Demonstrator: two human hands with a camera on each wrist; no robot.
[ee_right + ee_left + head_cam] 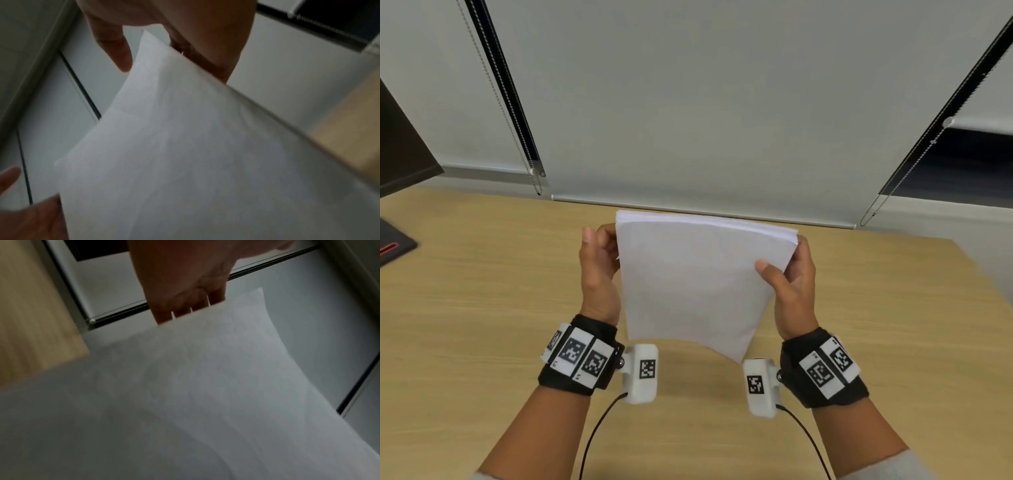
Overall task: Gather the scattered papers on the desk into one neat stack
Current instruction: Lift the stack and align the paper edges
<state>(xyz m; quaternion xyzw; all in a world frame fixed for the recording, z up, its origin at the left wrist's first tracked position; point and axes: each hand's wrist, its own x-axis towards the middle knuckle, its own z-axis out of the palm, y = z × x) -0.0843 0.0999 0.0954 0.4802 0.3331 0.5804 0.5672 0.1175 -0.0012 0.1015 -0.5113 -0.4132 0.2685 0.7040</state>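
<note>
A stack of white papers [698, 281] is held up over the wooden desk [482, 308], its top edge tipped away from me and its lower right corner curling. My left hand [599, 260] grips the stack's left edge, with the fingers [180, 309] behind the sheets and the thumb raised. My right hand [791, 281] pinches the right edge, with the thumb on the front face and the fingers behind. The wrist views show the paper [205, 386] [185, 146] close up and blurred. No other loose sheet shows on the desk.
A dark monitor [400, 150] stands at the far left, with a dark pad with a red stripe [393, 245] below it. Grey roller blinds [688, 102] with bead chains [500, 102] hang along the desk's back edge. Cables run from both wrist cameras.
</note>
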